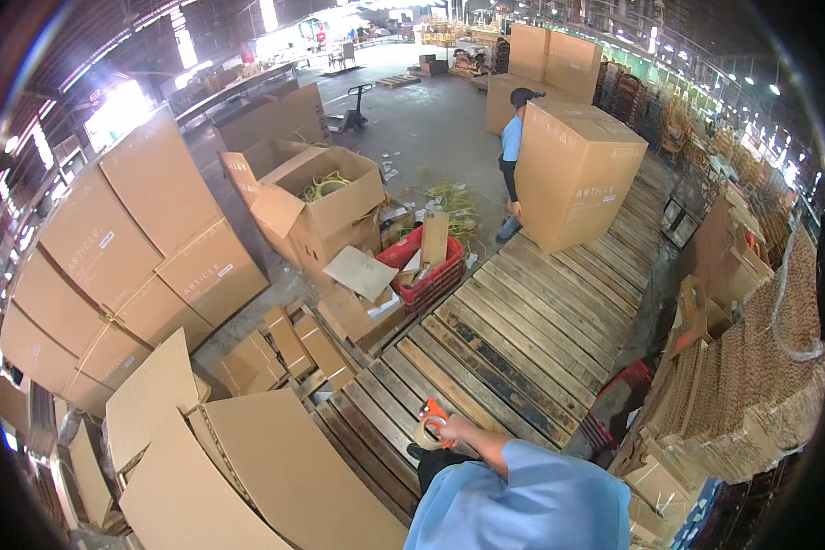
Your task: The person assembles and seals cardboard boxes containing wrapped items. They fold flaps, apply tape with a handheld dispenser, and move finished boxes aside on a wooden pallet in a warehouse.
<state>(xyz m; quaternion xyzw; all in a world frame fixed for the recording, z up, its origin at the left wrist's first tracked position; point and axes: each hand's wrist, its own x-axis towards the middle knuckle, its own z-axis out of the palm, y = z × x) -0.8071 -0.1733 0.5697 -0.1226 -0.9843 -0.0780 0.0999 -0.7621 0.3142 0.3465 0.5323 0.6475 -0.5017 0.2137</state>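
where the near wooden slats (390, 390) begin, the right hand (452, 430) has its grip wrapped round an orange tape dispenser (434, 412), held above the boards by the dark trousers (442, 466); the left hand does not show, so its grip i cannot tell. carrying the dispenser seems to be the step in hand, and it would go best with the tape roll (419, 433) kept off the leg and each step set squarely on a board, not on a gap. to the left, big carton flaps (284, 449) reach out with bare edges, so swing no elbow that way. a little farther, a red crate (435, 286) with scrap board (434, 240) poking out sits close to the slats' left edge, while stacked cardboard (733, 376) crowds the right side, so the middle of the boards looks the safest lane. that lane runs up to a tall carton (582, 174) on the slats, where a co-worker (511, 142) has a hand (516, 209) near its lower edge; leave room there for turning. beyond, a pallet jack (348, 115) stands on the grey floor (408, 119).
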